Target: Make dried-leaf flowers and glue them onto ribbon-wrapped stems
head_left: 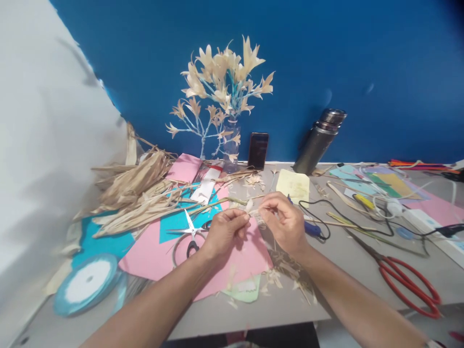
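Observation:
Above the pink sheet (155, 251), my left hand (226, 232) pinches a small, pale piece of dried husk (250, 206) between thumb and fingertips. Close on its right, my right hand (284, 223) has thumb and forefinger pressed together. A thin, pale bit seems to be in that pinch, too small to make out. Small scissors (192, 231) with dark handles lie spread beside my left hand. A blue-handled tool (312, 228) rests right of my right hand, partly hidden by it. Husk scraps (275, 278) are scattered below the hands.
Dried husks (137, 183) are heaped at the left, near a blue ribbon roll (87, 285). Husk flowers (221, 72), a phone (258, 151) and a tilted flask (319, 141) stand by the wall. Red-handled scissors (409, 285) and a power strip (440, 237) lie right, among cables.

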A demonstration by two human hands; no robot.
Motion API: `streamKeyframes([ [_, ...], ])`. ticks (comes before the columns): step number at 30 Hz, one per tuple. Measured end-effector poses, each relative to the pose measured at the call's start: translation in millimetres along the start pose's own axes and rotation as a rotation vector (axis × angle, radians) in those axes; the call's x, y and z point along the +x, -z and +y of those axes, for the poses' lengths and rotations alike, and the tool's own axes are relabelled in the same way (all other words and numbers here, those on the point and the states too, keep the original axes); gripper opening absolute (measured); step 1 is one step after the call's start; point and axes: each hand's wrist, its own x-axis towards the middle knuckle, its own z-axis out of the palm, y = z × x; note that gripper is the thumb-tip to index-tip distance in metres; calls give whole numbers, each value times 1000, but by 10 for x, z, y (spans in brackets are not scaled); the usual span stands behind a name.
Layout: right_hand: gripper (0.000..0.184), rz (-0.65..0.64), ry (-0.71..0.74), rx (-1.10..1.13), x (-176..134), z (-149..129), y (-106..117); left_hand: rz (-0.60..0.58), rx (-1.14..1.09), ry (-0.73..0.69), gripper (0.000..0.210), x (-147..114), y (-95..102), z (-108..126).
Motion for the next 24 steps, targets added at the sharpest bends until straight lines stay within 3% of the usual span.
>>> streamKeyframes([
  [5, 9, -12, 89, -113, -17, 24, -73, -24, -51, 50, 25, 5, -10, -49],
  [24, 13, -41, 157, -236, 7, 93, -80, -47, -138, 152, 25, -16, -17, 0],
])
